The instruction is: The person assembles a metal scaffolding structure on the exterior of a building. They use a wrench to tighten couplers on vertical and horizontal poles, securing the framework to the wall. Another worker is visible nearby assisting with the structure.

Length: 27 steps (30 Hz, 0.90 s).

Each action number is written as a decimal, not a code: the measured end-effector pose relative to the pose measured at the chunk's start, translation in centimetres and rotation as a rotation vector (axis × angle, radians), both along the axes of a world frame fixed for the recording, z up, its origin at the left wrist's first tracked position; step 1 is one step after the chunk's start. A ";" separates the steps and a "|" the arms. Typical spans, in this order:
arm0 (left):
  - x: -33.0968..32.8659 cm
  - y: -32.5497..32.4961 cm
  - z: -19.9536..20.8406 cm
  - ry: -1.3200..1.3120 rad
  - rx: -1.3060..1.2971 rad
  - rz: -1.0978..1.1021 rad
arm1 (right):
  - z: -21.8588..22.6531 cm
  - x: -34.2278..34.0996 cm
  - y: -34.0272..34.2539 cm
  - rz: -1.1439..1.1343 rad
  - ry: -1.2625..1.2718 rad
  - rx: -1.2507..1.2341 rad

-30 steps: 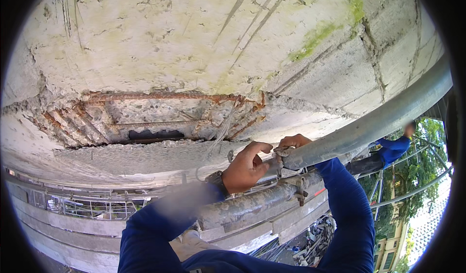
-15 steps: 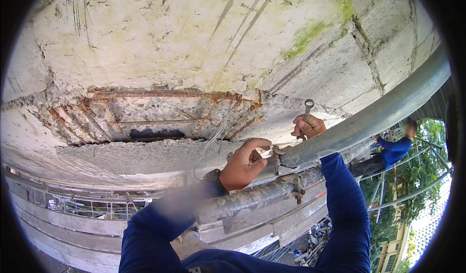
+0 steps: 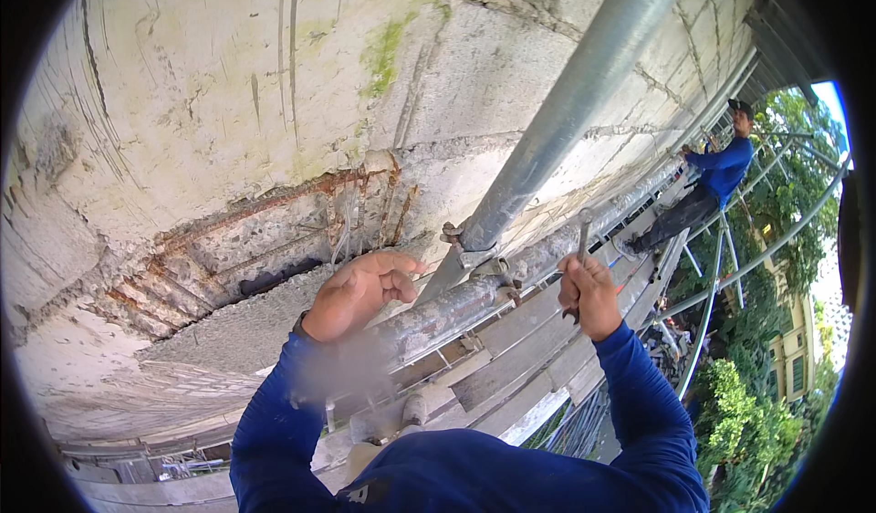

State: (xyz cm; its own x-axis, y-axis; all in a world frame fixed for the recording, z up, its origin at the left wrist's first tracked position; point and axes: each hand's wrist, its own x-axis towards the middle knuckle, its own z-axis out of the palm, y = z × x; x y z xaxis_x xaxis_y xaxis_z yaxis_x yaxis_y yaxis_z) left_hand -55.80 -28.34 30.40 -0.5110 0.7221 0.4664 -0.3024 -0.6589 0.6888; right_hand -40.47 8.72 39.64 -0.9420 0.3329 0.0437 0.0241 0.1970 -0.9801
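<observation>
A combination wrench (image 3: 584, 228) stands upright in my right hand (image 3: 593, 298), its ring end up and its lower end showing below the fist. My left hand (image 3: 356, 296) is raised with nothing visible in it, fingers loosely stretched toward the joint of the scaffold tubes. At that joint, a rusty clamp (image 3: 452, 234) sits round the lower end of a slanting grey scaffold tube (image 3: 570, 102). Another clamp (image 3: 507, 280), with a bolt, grips the rough, mortar-spattered horizontal tube (image 3: 438, 317). Neither hand touches the clamps.
Broken concrete with rusty rebar (image 3: 265, 204) and loose wire lies left of the joint in the stained wall (image 3: 219, 84). Planks (image 3: 511, 330) run below the tubes. Another person in blue (image 3: 725, 168) stands farther along the scaffold at right, before trees (image 3: 730, 403).
The view has turned toward the right. My right hand with the wrench has come out from behind the slanting tube to its near right side. My left hand has drawn away from the clamp.
</observation>
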 end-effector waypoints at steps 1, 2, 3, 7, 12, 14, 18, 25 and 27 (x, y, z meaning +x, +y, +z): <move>0.4 -0.8 1.2 0.141 -0.128 0.030 | -0.3 1.8 -0.2 -0.033 -0.099 -0.101; 0.9 -1.6 2.7 0.285 -0.252 0.062 | -0.3 3.2 -0.5 -0.063 -0.195 -0.205; 1.9 -2.5 4.6 0.429 -0.383 0.106 | 1.4 3.4 -1.6 -0.039 -0.047 -0.190; 6.2 -1.4 13.4 1.304 -1.204 0.426 | 4.8 4.0 -3.9 0.032 0.271 0.030; 7.0 0.3 11.1 1.384 -1.457 0.363 | 6.4 0.8 -4.9 0.091 0.629 -0.244; 7.3 -0.4 9.8 1.393 -1.389 0.439 | 10.6 -2.6 -5.0 0.111 0.806 -0.291; 7.2 0.0 10.1 1.374 -1.370 0.408 | 2.8 -8.9 -3.4 0.029 0.644 -0.243; 7.6 0.7 10.0 1.423 -1.457 0.482 | 1.8 -9.9 -4.0 -0.062 0.629 0.081; 8.3 0.5 9.8 1.417 -1.511 0.493 | 4.3 -9.5 -4.3 -0.133 0.780 0.189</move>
State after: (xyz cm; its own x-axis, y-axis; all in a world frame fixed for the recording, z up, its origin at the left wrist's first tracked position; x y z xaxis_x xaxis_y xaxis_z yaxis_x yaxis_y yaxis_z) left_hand -47.50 -27.88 40.20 -0.6405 0.7659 -0.0567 0.7482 0.6389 0.1789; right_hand -50.00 4.38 43.90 -0.5708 0.3609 0.7375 -0.6170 0.4041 -0.6753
